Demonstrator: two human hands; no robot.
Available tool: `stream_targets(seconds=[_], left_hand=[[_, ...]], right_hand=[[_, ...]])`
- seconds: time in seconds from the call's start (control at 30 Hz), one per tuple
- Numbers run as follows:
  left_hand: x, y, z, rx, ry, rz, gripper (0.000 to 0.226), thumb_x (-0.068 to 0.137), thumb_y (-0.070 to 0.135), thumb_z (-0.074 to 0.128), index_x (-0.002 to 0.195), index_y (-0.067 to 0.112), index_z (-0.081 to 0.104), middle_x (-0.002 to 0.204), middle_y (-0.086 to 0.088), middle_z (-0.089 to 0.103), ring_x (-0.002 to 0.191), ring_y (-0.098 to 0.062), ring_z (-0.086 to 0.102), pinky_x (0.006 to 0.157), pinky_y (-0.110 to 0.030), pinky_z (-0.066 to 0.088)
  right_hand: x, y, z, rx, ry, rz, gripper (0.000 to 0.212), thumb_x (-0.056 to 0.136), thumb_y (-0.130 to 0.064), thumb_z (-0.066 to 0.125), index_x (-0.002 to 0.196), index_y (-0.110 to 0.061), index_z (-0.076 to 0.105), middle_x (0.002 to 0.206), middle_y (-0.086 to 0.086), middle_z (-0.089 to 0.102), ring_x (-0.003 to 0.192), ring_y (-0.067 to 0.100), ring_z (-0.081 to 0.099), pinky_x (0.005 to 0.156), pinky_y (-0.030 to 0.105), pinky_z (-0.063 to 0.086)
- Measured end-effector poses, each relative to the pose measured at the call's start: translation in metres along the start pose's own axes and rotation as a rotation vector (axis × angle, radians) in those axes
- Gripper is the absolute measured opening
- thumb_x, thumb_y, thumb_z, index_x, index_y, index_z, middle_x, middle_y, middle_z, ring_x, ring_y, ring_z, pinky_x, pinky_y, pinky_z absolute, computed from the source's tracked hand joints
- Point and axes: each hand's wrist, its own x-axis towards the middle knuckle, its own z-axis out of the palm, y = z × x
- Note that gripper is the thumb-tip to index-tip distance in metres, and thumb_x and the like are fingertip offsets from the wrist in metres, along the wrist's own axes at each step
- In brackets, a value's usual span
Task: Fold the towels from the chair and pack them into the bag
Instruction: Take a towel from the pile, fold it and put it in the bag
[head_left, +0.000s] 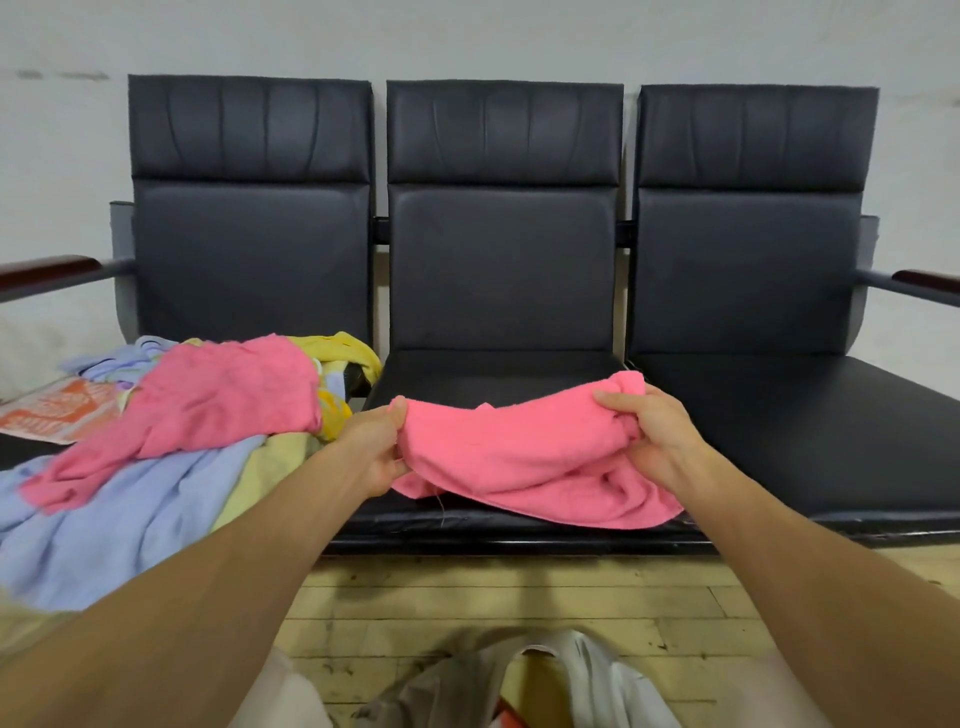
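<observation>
A pink towel (524, 457) lies bunched on the middle seat (493, 374) of a black three-seat bench. My left hand (382, 447) pinches its left edge and my right hand (652, 436) grips its right end, lifting both sides slightly. On the left seat sits a heap of towels: another pink one (218, 400) on top, a lilac one (119, 514) hanging over the front, yellow ones (343, 348) behind. A pale fabric bag (519, 686) stands open on the floor at the bottom of the view, partly cut off.
An orange-and-white printed bag or sheet (57, 410) lies at the far left of the bench. The right seat (789, 415) holds nothing. Wooden armrests (47, 270) stick out at both ends. The floor (467, 608) is worn yellow wood.
</observation>
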Motion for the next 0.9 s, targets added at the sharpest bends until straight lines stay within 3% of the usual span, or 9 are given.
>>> stream_targets(seconds=[0.1,0.17,0.3,0.37,0.43,0.53,0.67,0.8,0.9], left_hand=[[0.007,0.005,-0.015,0.141,0.167,0.125,0.034,0.1,0.032,0.048,0.124,0.01,0.056,0.123,-0.011,0.059,0.104,-0.026,0.057,0.085,-0.038,0.052],[0.007,0.008,-0.024,0.348,0.27,0.243,0.039,0.101,0.032,0.045,0.128,0.006,0.056,0.125,-0.013,0.055,0.116,-0.032,0.051,0.098,-0.041,0.045],[0.002,0.009,-0.031,0.495,0.267,0.318,0.031,0.101,0.031,0.043,0.111,0.006,0.058,0.093,-0.006,0.053,0.102,-0.03,0.05,0.09,-0.041,0.042],[0.0,0.01,-0.036,0.51,0.262,0.275,0.032,0.1,0.031,0.046,0.113,0.003,0.056,0.1,-0.011,0.056,0.102,-0.031,0.051,0.089,-0.038,0.043],[0.001,0.01,-0.041,0.489,0.209,0.187,0.042,0.098,0.031,0.05,0.124,-0.001,0.052,0.119,-0.016,0.059,0.11,-0.034,0.056,0.097,-0.04,0.046],[-0.005,0.01,-0.045,0.473,0.062,0.027,0.039,0.092,0.027,0.061,0.122,0.002,0.055,0.113,-0.019,0.065,0.102,-0.033,0.063,0.091,-0.042,0.052],[-0.014,0.009,-0.042,0.574,-0.094,-0.025,0.03,0.087,0.005,0.064,0.115,-0.003,0.057,0.108,-0.019,0.066,0.099,-0.031,0.064,0.083,-0.038,0.053],[-0.017,0.009,-0.039,0.654,-0.137,0.148,0.019,0.096,0.007,0.052,0.112,0.003,0.061,0.11,-0.016,0.065,0.102,-0.026,0.062,0.084,-0.035,0.052],[-0.027,0.018,-0.035,0.644,-0.13,0.376,0.015,0.096,0.019,0.056,0.106,0.013,0.066,0.109,-0.007,0.066,0.106,-0.022,0.06,0.095,-0.039,0.05]], right_hand=[[-0.003,-0.003,-0.012,-0.214,0.052,-0.041,0.041,0.069,0.011,0.075,0.104,-0.007,0.065,0.105,0.014,0.066,0.094,0.028,0.064,0.077,0.039,0.054],[-0.006,-0.003,-0.019,-0.433,0.045,-0.066,0.043,0.067,0.012,0.077,0.104,-0.007,0.067,0.105,0.013,0.066,0.098,0.028,0.062,0.079,0.038,0.052],[-0.014,-0.002,-0.03,-0.64,-0.029,0.045,0.024,0.073,0.0,0.079,0.095,-0.001,0.07,0.083,0.011,0.066,0.077,0.022,0.06,0.063,0.03,0.048],[-0.017,0.0,-0.032,-0.776,-0.051,0.128,0.017,0.077,-0.011,0.08,0.086,-0.004,0.068,0.077,0.01,0.062,0.07,0.02,0.054,0.055,0.027,0.041],[-0.019,0.002,-0.033,-0.856,-0.07,0.18,0.021,0.08,-0.017,0.078,0.09,-0.003,0.066,0.084,0.01,0.065,0.076,0.022,0.058,0.059,0.029,0.047],[-0.02,0.0,-0.027,-0.773,-0.062,0.169,0.024,0.083,-0.007,0.073,0.101,0.005,0.064,0.102,0.018,0.068,0.093,0.028,0.064,0.077,0.038,0.055],[-0.031,-0.009,-0.011,-0.484,-0.085,0.096,0.013,0.09,-0.001,0.061,0.101,0.005,0.064,0.107,0.021,0.068,0.094,0.026,0.065,0.079,0.038,0.053],[-0.039,-0.021,0.007,-0.287,-0.088,-0.018,0.024,0.092,-0.023,0.065,0.103,-0.002,0.065,0.099,0.013,0.07,0.091,0.022,0.067,0.078,0.036,0.054],[-0.042,-0.032,0.02,-0.275,0.095,-0.228,0.024,0.09,-0.027,0.067,0.097,-0.003,0.065,0.093,0.004,0.066,0.091,0.019,0.061,0.08,0.035,0.051]])
